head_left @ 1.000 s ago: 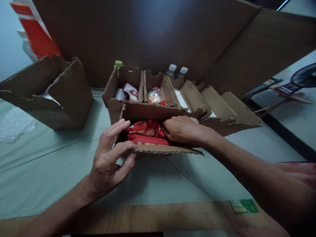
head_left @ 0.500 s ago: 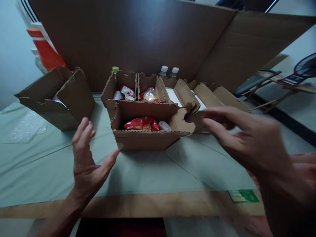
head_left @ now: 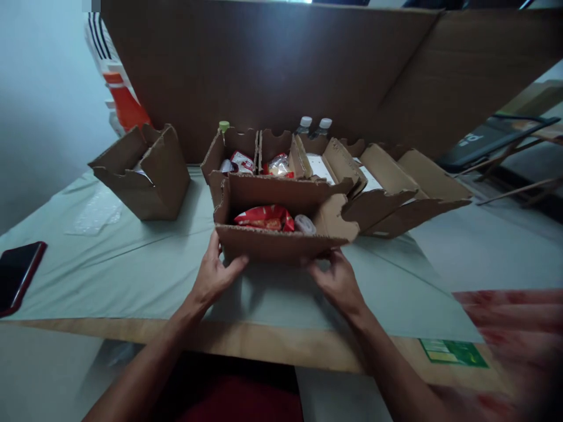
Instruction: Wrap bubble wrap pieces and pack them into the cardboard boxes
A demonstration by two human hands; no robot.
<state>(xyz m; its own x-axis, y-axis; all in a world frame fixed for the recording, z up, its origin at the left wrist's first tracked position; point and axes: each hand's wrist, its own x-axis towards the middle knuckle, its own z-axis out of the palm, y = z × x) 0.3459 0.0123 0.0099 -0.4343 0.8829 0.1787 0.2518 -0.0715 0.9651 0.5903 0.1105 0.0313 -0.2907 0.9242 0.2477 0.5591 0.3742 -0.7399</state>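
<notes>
An open cardboard box (head_left: 272, 246) stands at the front of a row of similar boxes. Inside it lie a red snack packet (head_left: 264, 218) and a clear, rolled-up plastic item (head_left: 304, 224). My left hand (head_left: 215, 275) grips the box's lower left end, thumb along the front face, other fingers round the side. At the lower right end, my right hand (head_left: 338, 280) holds the same box, its fingertips partly hidden beneath it.
Behind stand cardboard boxes (head_left: 387, 205) with packets and white items. Another box (head_left: 165, 181) is at the left, near bubble wrap (head_left: 94, 211) and a phone (head_left: 21, 275). A tall cardboard panel (head_left: 264, 64) closes off the back, with bottles (head_left: 324, 126) before it.
Both hands have come inward and now hold the front box at its two ends; before, they were apart from it. The view has shifted, bringing the phone in at left.
</notes>
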